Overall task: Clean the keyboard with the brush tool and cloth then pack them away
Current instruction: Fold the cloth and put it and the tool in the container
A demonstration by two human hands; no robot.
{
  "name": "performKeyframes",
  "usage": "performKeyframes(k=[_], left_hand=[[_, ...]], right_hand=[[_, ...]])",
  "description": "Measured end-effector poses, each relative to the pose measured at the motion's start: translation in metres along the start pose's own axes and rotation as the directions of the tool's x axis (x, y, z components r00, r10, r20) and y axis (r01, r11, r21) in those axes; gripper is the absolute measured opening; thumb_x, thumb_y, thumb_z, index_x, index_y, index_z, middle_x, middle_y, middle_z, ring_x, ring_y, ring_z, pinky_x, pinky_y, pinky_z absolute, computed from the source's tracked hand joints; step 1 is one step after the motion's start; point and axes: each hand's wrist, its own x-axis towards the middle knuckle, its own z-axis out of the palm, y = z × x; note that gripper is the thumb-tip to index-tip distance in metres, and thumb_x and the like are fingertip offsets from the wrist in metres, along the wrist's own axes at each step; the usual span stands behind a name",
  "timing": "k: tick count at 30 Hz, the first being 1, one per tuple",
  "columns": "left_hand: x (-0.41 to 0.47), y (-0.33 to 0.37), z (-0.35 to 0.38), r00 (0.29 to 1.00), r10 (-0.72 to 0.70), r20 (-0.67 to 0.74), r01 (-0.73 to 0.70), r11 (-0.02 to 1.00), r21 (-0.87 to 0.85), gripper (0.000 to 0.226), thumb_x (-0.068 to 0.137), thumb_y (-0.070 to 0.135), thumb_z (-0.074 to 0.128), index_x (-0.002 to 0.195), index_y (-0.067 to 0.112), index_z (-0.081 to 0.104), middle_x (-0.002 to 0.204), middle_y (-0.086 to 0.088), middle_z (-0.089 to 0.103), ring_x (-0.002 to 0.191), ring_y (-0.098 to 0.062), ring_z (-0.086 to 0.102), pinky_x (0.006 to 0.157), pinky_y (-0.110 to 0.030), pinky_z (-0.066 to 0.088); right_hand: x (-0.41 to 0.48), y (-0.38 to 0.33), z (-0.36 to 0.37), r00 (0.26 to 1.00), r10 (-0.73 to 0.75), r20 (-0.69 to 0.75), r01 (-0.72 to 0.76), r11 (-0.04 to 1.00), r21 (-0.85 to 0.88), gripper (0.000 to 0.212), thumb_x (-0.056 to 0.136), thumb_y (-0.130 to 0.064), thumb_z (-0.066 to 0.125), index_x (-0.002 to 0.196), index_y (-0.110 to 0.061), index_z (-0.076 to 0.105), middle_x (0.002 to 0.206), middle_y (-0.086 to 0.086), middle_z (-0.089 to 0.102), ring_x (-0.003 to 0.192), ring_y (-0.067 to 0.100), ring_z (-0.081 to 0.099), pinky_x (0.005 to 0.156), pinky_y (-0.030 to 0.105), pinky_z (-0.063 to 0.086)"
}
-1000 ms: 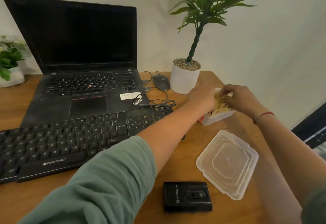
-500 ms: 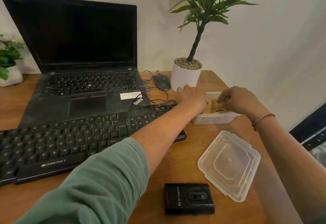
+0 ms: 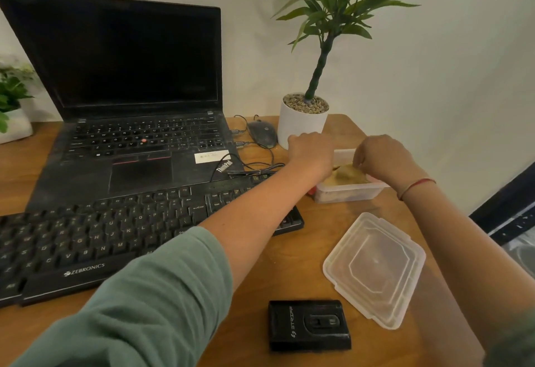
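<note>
wooden desk (image 3: 292, 277), left hand (image 3: 311, 153) at container (image 3: 347, 194), right hand (image 3: 382, 159) pinching cloth (image 3: 347, 176)

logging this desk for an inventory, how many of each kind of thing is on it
laptop: 1
keyboard: 1
mouse: 1
potted plants: 2
plastic box: 1
lid: 1
cloth: 1
black case: 1
total: 9

"ZEBRONICS" in white, with a small logo before it, on the front wrist strip of the black keyboard (image 3: 115, 236); key legends readable in part: letters, "Enter". "ThinkPad" in white, set at a slant, on the right palm rest of the laptop (image 3: 139, 170). White sticker (image 3: 212, 156) beside it, print too small to read. "STRIFF" in grey on the black case (image 3: 308, 324) lying on the counter.
</note>
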Motion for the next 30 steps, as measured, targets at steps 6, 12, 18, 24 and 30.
performKeyframes(k=[6, 12, 18, 24, 30], left_hand=[[0.0, 0.01, 0.005, 0.968, 0.115, 0.224, -0.109, 0.993, -0.04, 0.023, 0.091, 0.021, 0.051, 0.113, 0.021, 0.059, 0.078, 0.006, 0.049, 0.097, -0.02, 0.053, 0.093, -0.042, 0.029], [0.005, 0.007, 0.008, 0.958, 0.082, 0.274, -0.052, 0.992, -0.114, 0.027, 0.09, 0.025, 0.052, 0.116, 0.021, 0.058, 0.096, 0.001, 0.057, 0.091, -0.02, 0.048, 0.092, -0.046, 0.028], [-0.009, -0.002, 0.015, 0.999, 0.04, 0.023, -0.031, 0.947, -0.32, 0.017, 0.09, 0.018, 0.05, 0.099, 0.024, 0.063, 0.102, 0.003, 0.064, 0.097, -0.019, 0.055, 0.091, -0.043, 0.031], [-0.053, -0.01, 0.007, 0.995, -0.029, -0.099, -0.021, 0.881, -0.472, 0.015, 0.083, 0.019, 0.055, 0.094, 0.029, 0.058, 0.103, 0.006, 0.064, 0.098, -0.017, 0.056, 0.085, -0.036, 0.039], [-0.147, -0.024, -0.003, 0.99, -0.008, -0.143, -0.081, 0.793, -0.604, 0.022, 0.084, 0.037, 0.058, 0.104, 0.027, 0.058, 0.101, 0.011, 0.062, 0.093, -0.011, 0.056, 0.08, -0.036, 0.046]], right_hand=[[-0.003, -0.016, 0.0, 0.967, -0.101, 0.232, 0.078, 0.991, 0.109, 0.024, 0.094, -0.017, 0.055, 0.114, -0.018, 0.069, 0.112, 0.005, 0.067, 0.096, 0.02, 0.059, 0.088, 0.027, 0.047], [0.0, -0.015, 0.011, 0.984, -0.061, 0.165, 0.047, 0.995, 0.088, 0.024, 0.095, -0.015, 0.051, 0.108, -0.014, 0.071, 0.104, 0.007, 0.07, 0.086, 0.019, 0.061, 0.086, 0.028, 0.05], [-0.006, -0.007, 0.018, 0.985, -0.077, 0.152, 0.051, 0.984, 0.172, 0.025, 0.094, -0.016, 0.052, 0.108, -0.02, 0.072, 0.114, 0.004, 0.068, 0.098, 0.021, 0.061, 0.091, 0.032, 0.05], [-0.055, -0.016, -0.015, 0.99, -0.105, -0.093, 0.14, 0.813, 0.566, 0.021, 0.09, -0.016, 0.057, 0.105, -0.017, 0.072, 0.104, -0.003, 0.069, 0.092, 0.008, 0.061, 0.087, 0.023, 0.045], [-0.145, -0.034, -0.039, 0.92, -0.391, 0.012, 0.235, 0.576, 0.783, 0.025, 0.087, -0.02, 0.067, 0.11, -0.029, 0.067, 0.09, -0.013, 0.071, 0.088, -0.002, 0.063, 0.081, 0.008, 0.046]])
